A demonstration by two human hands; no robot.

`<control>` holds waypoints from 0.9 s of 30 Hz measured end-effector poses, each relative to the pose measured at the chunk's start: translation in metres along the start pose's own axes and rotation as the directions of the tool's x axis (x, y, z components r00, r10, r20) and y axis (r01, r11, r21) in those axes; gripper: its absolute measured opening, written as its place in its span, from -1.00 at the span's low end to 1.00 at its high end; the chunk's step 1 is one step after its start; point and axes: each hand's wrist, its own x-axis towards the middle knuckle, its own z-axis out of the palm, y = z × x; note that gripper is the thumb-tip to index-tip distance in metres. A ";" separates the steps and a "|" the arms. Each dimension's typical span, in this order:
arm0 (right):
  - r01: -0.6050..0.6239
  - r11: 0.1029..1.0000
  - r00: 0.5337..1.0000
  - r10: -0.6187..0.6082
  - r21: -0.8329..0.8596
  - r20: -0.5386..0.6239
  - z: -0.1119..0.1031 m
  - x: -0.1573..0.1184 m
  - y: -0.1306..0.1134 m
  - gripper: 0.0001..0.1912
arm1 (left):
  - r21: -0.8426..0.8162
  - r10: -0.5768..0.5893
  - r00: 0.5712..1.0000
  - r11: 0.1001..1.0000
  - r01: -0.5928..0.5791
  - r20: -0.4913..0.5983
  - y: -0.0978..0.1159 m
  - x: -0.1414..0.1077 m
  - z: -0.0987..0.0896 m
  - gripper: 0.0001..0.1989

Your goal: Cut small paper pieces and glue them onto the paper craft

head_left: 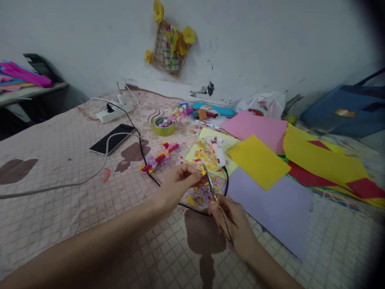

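Note:
My left hand [180,182] pinches a small yellow paper piece [203,172] between thumb and fingers. In my right hand [230,218] is a pair of metal tweezers or thin scissors [218,202], its tip close to the yellow piece; blur hides which tool it is. Below and beyond the hands lie small paper scraps [200,196]. A white glue gun [219,152] rests on a pale yellow sheet [207,134] that is strewn with more scraps. To the left of it, a red strip with small paper flowers [161,158] lies on the patterned cloth.
A phone [112,139], a power strip [114,113] and cables [140,148] lie at the left. Beyond my hands is a tape roll [163,127]. At the right are a yellow sheet [258,160], a purple sheet [273,208], a pink sheet [255,126] and a blue bag [345,110].

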 end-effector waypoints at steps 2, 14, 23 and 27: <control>0.000 1.000 1.000 0.000 -0.011 -0.001 0.000 0.000 0.000 -0.58 | -0.002 0.002 1.000 1.000 -0.002 0.001 0.000 0.000 0.000 -0.85; -0.018 1.000 1.000 0.018 0.007 -0.002 0.001 0.000 0.001 -0.59 | -0.012 0.007 1.000 1.000 -0.007 0.008 -0.001 0.001 -0.001 -0.84; -0.168 0.968 0.974 0.135 0.184 0.180 -0.015 -0.003 -0.005 -0.53 | 0.007 -0.027 0.997 1.000 0.026 0.075 0.004 0.004 -0.006 -0.84; -0.161 0.976 0.969 0.129 0.145 0.210 -0.022 -0.002 -0.006 -0.52 | 0.043 -0.030 0.996 0.999 0.026 0.086 0.006 0.005 -0.007 -0.84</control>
